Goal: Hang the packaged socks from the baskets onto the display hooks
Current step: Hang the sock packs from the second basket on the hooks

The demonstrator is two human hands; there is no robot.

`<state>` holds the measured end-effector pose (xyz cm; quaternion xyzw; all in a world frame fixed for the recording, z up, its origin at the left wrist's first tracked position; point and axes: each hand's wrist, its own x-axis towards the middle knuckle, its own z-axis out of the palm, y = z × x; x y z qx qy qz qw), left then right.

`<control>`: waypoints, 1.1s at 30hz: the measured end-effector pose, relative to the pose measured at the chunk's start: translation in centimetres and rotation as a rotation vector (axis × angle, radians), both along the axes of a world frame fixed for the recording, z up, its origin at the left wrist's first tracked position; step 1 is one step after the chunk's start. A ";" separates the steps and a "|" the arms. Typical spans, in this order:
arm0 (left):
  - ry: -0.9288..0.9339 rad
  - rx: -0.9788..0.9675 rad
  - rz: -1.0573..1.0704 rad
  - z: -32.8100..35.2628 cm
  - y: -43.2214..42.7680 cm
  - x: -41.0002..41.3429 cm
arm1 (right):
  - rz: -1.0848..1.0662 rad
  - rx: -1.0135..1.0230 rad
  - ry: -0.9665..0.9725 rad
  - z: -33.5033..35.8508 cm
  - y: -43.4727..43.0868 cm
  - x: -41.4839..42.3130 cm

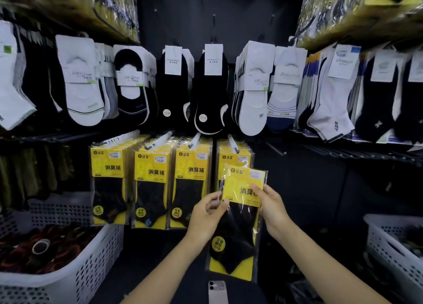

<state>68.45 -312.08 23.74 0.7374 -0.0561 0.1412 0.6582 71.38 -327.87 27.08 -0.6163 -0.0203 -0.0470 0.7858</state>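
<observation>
Dark display panels (309, 184) fill the background, with rows of carded socks (254, 86) hanging along the upper rail and four hooks of yellow packs (151, 180) below them. Those four hooks already look well stocked, so a good share of the hanging seems done. Both hands hold one more yellow sock pack (240, 214) up in front of the rightmost stack: the left hand (206, 216) pinches its left edge with thumb and curled fingers, and the right hand (270, 203) grips its right edge with the thumb laid across the yellow card. This pack is not yet on a hook; its top sits just below the tip of the rightmost loaded hook (232, 143). An empty hook (274, 148) juts out further right. White baskets (91, 258) stand at both sides; the left one shows dark and reddish goods, so more stock probably waits. A phone (217, 291) lies at the bottom edge.
</observation>
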 end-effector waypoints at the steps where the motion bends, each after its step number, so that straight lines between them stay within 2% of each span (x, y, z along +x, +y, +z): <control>1: 0.020 0.019 -0.012 0.2 -0.2 0.2 | -0.033 -0.020 -0.013 0.2 -0.2 0.3; 6: 0.045 0.025 -0.057 1.5 -1.0 1.3 | -0.111 -0.126 -0.128 1.9 -0.5 2.4; 16: 0.063 0.024 0.010 1.3 -0.1 4.2 | 0.010 -0.197 -0.198 1.5 0.5 6.1; 19: 0.074 0.050 0.021 0.8 0.1 5.1 | -0.008 -0.203 -0.158 0.9 0.8 7.2; 25: 0.086 0.060 0.028 0.2 0.6 6.6 | -0.180 -0.206 0.019 -0.8 1.0 8.8; 33: 0.086 0.118 0.019 -1.5 1.7 5.2 | -0.219 -0.256 0.042 -3.4 -0.6 5.9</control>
